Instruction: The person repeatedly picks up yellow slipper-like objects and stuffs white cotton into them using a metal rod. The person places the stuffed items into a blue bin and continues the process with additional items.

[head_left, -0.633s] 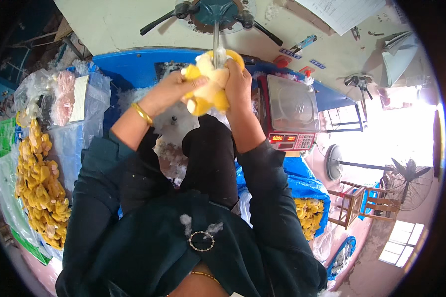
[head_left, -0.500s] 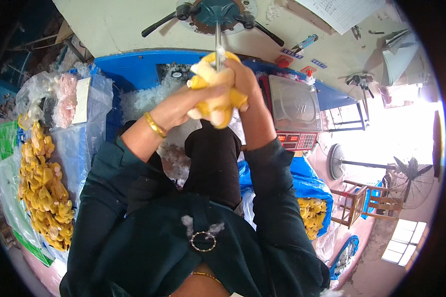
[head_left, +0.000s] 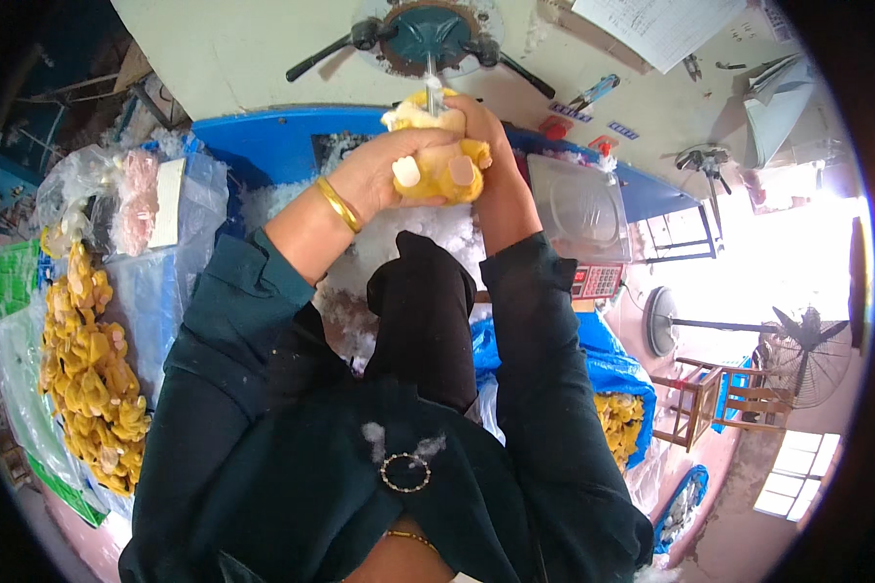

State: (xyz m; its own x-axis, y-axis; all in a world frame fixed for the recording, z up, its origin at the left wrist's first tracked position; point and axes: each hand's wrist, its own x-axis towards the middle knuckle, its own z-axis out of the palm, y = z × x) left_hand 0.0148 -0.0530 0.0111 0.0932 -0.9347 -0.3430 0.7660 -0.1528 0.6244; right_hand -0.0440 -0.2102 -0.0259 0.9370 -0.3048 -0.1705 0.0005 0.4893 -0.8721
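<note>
A yellow and cream plush toy (head_left: 447, 175) is held between both my hands, pushed up around a thin metal tube (head_left: 432, 70). That tube sticks out of a dark green machine fitting (head_left: 426, 37) on a cream panel. My left hand (head_left: 371, 173), with a gold bangle at the wrist, wraps the toy's middle from the left. My right hand (head_left: 484, 126) grips the toy's upper right side, close to the tube. White fluff shows where the tube meets the toy. The fingers partly hide the toy's body.
Left, a heap of yellow plush skins (head_left: 92, 379) lies by clear plastic bags. A weighing scale (head_left: 578, 209) stands right of my hands. Below it, a blue bag (head_left: 617, 355) holds more yellow pieces (head_left: 620, 428). Black lever handles (head_left: 321, 60) flank the fitting; loose white stuffing (head_left: 360, 282) lies below.
The toy has turned and sits more bunched in my hands, its limb ends now facing me. My left hand has shifted slightly up and right; both hands still grip the toy.
</note>
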